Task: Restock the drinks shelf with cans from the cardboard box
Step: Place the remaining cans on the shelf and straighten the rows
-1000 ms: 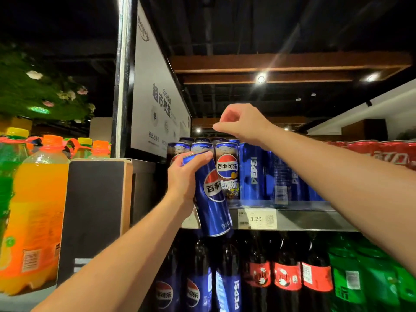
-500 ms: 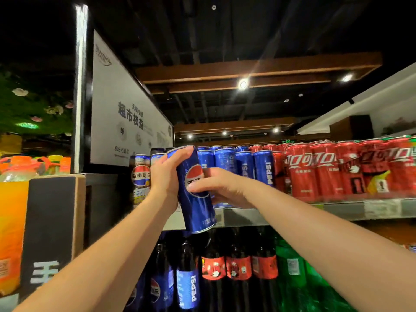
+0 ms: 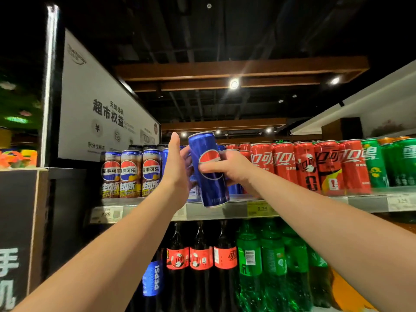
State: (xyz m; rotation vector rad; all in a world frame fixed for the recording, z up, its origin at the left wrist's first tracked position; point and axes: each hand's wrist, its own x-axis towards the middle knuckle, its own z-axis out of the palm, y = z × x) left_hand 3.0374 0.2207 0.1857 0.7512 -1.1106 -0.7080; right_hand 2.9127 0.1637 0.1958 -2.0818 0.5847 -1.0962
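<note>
Behind the blue can [image 3: 208,167], packed shelf [image 3: 304,204].

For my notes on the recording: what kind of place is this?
Most likely a supermarket drinks aisle: rows of red cans on a shelf, price tags on its edge, green bottles below.

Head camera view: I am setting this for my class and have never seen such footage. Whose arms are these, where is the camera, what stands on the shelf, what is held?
No machine here: a person wears one camera on the head, so you look along their own bare arms. The right hand grips a tall blue aluminium cola can, tilted, in front of the grey metal shelf. The left hand is held flat beside it. On the shelf stand blue-and-gold cans, red cans and green cans; plastic bottles fill the level below.
</note>
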